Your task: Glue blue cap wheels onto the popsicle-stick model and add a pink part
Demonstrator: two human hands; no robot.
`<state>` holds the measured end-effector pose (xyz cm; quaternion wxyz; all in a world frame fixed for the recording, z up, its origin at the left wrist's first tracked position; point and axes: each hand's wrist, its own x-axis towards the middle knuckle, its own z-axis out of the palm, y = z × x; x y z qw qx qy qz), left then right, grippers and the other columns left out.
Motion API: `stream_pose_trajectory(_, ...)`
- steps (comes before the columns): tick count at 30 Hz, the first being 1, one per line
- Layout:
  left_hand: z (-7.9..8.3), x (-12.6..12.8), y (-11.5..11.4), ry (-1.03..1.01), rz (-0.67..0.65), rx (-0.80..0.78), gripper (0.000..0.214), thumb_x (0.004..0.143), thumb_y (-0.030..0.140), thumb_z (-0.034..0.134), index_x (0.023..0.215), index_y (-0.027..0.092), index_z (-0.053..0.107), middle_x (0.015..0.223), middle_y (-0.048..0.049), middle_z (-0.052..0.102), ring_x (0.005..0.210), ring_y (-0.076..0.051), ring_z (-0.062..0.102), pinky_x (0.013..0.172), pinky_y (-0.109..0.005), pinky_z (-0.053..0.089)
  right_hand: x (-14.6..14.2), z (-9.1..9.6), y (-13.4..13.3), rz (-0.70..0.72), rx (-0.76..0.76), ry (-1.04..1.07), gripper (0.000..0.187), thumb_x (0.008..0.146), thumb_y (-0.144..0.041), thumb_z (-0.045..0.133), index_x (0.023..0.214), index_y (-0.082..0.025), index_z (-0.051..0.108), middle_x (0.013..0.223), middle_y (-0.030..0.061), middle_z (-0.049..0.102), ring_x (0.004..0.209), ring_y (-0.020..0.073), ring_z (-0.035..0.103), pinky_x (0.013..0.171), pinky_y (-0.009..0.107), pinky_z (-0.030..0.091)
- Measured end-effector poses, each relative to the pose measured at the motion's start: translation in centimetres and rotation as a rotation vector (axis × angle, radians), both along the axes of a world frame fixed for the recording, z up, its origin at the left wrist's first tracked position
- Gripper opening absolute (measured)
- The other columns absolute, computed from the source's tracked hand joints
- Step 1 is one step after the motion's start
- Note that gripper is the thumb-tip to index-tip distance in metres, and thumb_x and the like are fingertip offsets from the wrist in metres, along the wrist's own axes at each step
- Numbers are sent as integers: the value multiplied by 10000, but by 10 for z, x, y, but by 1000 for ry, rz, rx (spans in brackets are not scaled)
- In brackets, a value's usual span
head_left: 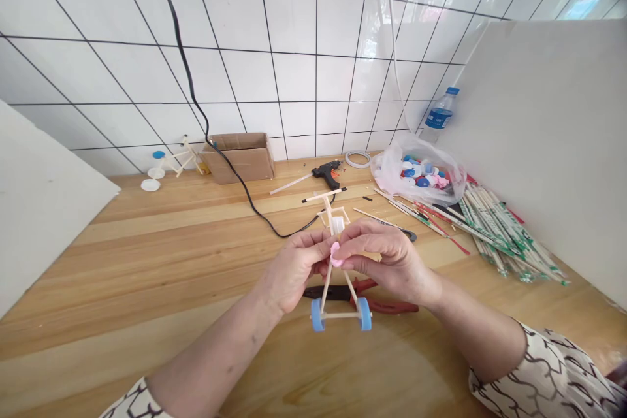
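Wooden-stick cart with blue bottle-cap wheels — held at your 12 o'clock, long axis running 12 to 6, wheels toward you — your left hand and right hand pinch its pink plastic piece together.

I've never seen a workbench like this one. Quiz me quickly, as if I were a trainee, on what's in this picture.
1. True or false: the left hand and right hand both touch the stick model.
2. What colour are the model's wheels? A) red B) blue C) green
3. Fill the gap: the red-handled ____ lie on the wooden bench below the model.

Key: 1. True. 2. B. 3. pliers.
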<state>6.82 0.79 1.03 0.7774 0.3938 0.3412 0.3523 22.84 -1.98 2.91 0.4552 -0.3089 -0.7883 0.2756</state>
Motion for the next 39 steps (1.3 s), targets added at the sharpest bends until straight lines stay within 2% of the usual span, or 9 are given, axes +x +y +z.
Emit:
stream_pose_trajectory(4,3,0,-1,15,-2,-8,255,595,315,764,523,135,598,502,27,497,464,-64,406,459,-191,323,1,4,-1,-4,26,-32,150,787,-80,627,862,-200,676,848,24,625,775,107,608,716,258,519)
stream_pose_trajectory(9,5,-1,-1,27,12,-46,250,577,328,773,545,133,619,520,14,538,456,-61,418,469,-196,340,5,6,-1,54,-19,-71,191,793,-71,615,929,-198,660,896,32,612,835,113,602,753,267,519)
stream_pose_trajectory(17,7,0,-4,8,-28,-41,243,582,322,770,530,137,622,476,34,515,434,-55,412,430,-188,315,4,1,0,31,3,-77,149,816,-102,597,875,-214,674,864,23,604,788,105,597,714,238,504)
stream_pose_trajectory(20,5,1,-3,7,22,-18,230,584,302,764,529,134,617,476,33,522,438,-55,420,434,-184,334,6,3,0,44,6,-60,169,815,-96,592,909,-221,657,881,28,606,810,122,591,736,260,496)
stream_pose_trajectory(22,3,1,-2,-7,100,19,215,583,295,762,544,132,627,498,23,548,446,-58,432,438,-184,355,8,2,0,-2,11,-36,208,799,-113,612,969,-231,629,912,31,611,864,146,578,788,295,483)
stream_pose_trajectory(24,1,1,-1,-21,172,53,199,591,294,756,571,134,639,522,17,572,455,-64,451,451,-189,386,10,0,0,-106,5,-13,247,781,-153,638,1011,-232,600,932,32,614,889,163,561,809,315,470)
stream_pose_trajectory(29,1,4,-1,-26,251,102,212,617,310,743,589,133,630,539,24,569,473,-71,482,482,-198,431,4,-8,-4,-352,8,-104,243,755,-246,667,977,-196,582,881,33,614,815,165,549,752,311,461)
stream_pose_trajectory(33,1,7,-7,-7,271,103,232,627,323,741,591,125,625,548,18,581,504,-73,497,511,-192,438,-6,-10,-7,-425,111,-187,234,739,-256,666,941,-182,574,888,48,617,877,192,550,805,344,442)
stream_pose_trajectory(39,-6,12,-12,-37,258,122,206,684,295,703,594,137,607,535,24,576,511,-75,489,524,-190,434,-13,-10,-8,-501,212,-234,47,769,-147,577,794,-176,550,788,46,612,776,184,556,721,342,447)
